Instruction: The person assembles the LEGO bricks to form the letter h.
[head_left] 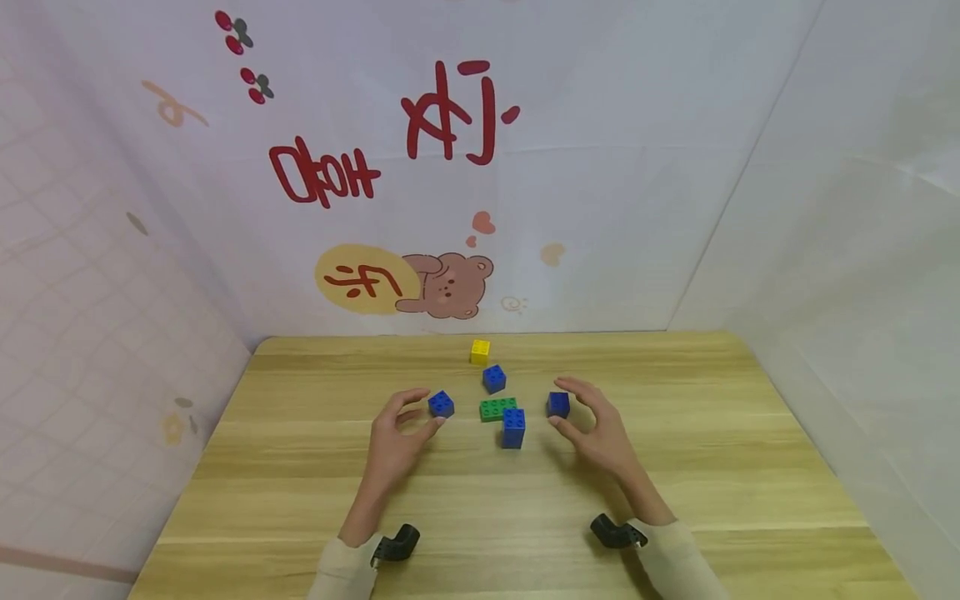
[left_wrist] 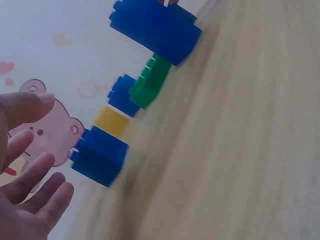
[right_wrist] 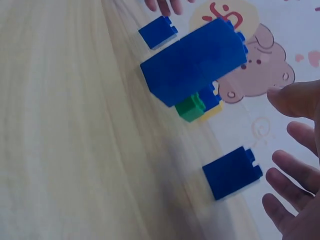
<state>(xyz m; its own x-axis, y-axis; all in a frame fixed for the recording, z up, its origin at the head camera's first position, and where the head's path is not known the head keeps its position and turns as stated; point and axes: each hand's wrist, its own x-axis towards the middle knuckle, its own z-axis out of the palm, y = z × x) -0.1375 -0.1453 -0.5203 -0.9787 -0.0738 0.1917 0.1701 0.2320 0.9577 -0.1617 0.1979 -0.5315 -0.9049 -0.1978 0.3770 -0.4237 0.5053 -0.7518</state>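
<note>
My left hand [head_left: 395, 433] is spread around a blue brick [head_left: 441, 405], thumb and fingers on either side of it. In the left wrist view a gap shows between those fingers [left_wrist: 50, 200] and the blue brick [left_wrist: 100, 156]. Likewise my right hand [head_left: 600, 429] curves loosely about another blue brick [head_left: 558, 405]. The right wrist view has that brick [right_wrist: 232, 173] apart from the spread fingers [right_wrist: 292, 172]. Between the hands lies a flat green brick [head_left: 497, 408] with two rows of studs, and a taller blue block [head_left: 513, 429] stands right in front of it.
Behind the green brick sit a small blue brick [head_left: 494, 379] and a yellow brick [head_left: 480, 352], the latter near the back edge of the wooden table [head_left: 300, 500]. A white printed cloth [head_left: 600, 167] rises behind and along both sides.
</note>
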